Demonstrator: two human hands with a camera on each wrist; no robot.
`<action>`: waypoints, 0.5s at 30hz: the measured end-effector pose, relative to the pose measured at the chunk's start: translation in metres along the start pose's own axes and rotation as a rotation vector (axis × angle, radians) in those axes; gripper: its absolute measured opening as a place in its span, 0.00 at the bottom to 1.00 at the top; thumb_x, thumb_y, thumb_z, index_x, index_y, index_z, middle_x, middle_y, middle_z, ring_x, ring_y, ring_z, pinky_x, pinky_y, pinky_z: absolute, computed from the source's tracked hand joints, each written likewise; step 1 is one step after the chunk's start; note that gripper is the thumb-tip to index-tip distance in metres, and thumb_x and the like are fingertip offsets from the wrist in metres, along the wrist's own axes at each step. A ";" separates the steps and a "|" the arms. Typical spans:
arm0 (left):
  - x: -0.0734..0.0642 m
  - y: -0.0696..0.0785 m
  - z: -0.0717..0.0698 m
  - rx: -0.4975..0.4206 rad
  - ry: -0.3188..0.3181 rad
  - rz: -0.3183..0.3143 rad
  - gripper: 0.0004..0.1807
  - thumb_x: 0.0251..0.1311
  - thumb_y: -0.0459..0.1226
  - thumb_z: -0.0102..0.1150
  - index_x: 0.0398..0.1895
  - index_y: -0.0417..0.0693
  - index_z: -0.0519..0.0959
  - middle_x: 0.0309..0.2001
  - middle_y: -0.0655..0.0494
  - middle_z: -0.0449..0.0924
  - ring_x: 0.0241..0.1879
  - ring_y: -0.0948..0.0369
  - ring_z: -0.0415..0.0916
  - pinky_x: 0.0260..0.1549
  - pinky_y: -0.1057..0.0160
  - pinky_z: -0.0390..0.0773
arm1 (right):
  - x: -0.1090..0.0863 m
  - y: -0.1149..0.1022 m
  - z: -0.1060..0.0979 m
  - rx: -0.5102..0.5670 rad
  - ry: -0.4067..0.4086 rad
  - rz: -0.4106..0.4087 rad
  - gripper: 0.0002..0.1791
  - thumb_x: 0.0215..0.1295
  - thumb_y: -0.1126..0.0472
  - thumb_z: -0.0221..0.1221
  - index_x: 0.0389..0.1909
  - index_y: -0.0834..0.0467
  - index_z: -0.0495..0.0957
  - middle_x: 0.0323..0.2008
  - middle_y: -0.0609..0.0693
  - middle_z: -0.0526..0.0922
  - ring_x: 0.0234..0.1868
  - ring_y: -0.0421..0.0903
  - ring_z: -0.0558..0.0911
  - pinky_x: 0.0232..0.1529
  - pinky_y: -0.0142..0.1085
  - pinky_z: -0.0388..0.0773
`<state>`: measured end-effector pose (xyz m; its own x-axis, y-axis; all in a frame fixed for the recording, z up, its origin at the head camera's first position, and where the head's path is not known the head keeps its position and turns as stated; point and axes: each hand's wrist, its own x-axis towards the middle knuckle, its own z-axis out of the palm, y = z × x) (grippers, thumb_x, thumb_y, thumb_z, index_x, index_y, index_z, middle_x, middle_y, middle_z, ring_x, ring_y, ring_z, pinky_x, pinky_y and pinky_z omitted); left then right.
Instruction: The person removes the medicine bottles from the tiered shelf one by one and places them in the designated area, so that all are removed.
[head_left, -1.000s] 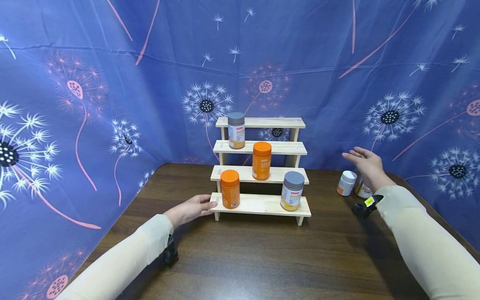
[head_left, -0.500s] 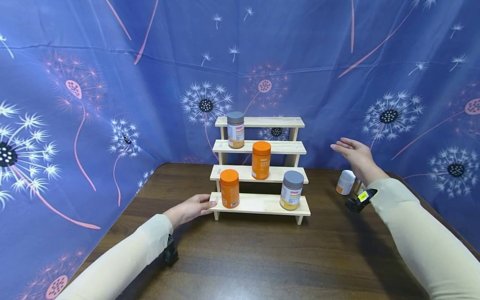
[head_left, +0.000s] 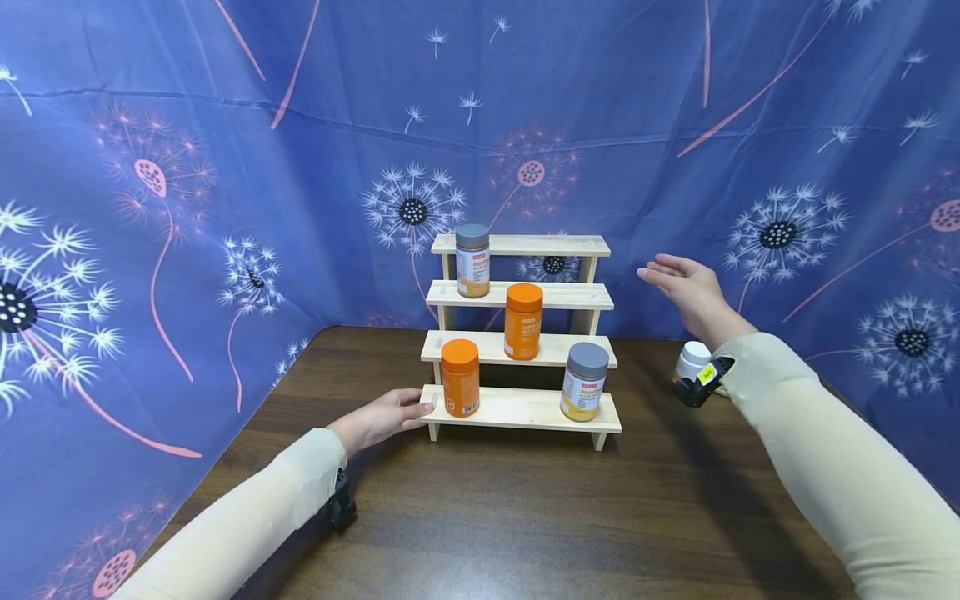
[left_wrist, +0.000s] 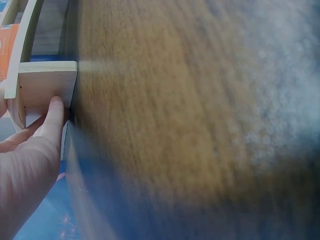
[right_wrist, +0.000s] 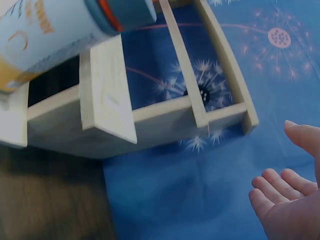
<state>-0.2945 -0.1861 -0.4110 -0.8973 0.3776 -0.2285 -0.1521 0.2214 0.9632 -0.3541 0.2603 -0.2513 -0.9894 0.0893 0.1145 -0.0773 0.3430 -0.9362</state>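
Observation:
A four-step wooden display rack stands mid-table. My left hand grips the left end of its lowest step; in the left wrist view a fingertip presses the wood beneath the board. On that step are an orange jar at left and a grey-lidded jar at right. Another orange jar occupies the second step, and a grey-lidded jar the third. Right of the rack, my right hand is raised in the air, fingers extended and holding nothing; the right wrist view shows its palm.
At the back right of the brown table, a white-lidded jar stands partly hidden behind my right wrist. A blue dandelion-print cloth hangs behind and at both sides.
My right hand has risen and moved left, away from the jars at the back right and toward the rack. My left hand and the jars on the steps stay put.

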 end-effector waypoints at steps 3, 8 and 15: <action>0.000 -0.001 0.000 -0.005 -0.001 0.003 0.32 0.72 0.34 0.48 0.71 0.24 0.49 0.69 0.29 0.58 0.63 0.51 0.69 0.68 0.50 0.66 | -0.001 -0.007 0.005 0.025 -0.016 -0.022 0.45 0.66 0.45 0.59 0.75 0.59 0.51 0.73 0.58 0.60 0.73 0.51 0.61 0.75 0.41 0.58; 0.000 -0.002 0.000 -0.006 0.000 0.002 0.32 0.72 0.34 0.48 0.71 0.25 0.49 0.69 0.30 0.58 0.63 0.51 0.69 0.68 0.50 0.66 | -0.002 -0.016 0.013 0.041 -0.047 -0.049 0.44 0.66 0.46 0.60 0.75 0.59 0.52 0.73 0.58 0.61 0.72 0.50 0.62 0.75 0.40 0.58; 0.000 -0.002 0.000 -0.004 0.009 -0.006 0.33 0.72 0.34 0.48 0.71 0.25 0.48 0.69 0.29 0.57 0.65 0.47 0.67 0.68 0.50 0.66 | -0.001 -0.031 0.027 0.096 -0.061 -0.063 0.41 0.67 0.50 0.59 0.75 0.60 0.53 0.73 0.59 0.61 0.72 0.50 0.62 0.75 0.40 0.59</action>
<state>-0.2946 -0.1866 -0.4129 -0.9000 0.3686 -0.2326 -0.1585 0.2202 0.9625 -0.3535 0.2246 -0.2317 -0.9875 0.0126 0.1569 -0.1486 0.2543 -0.9556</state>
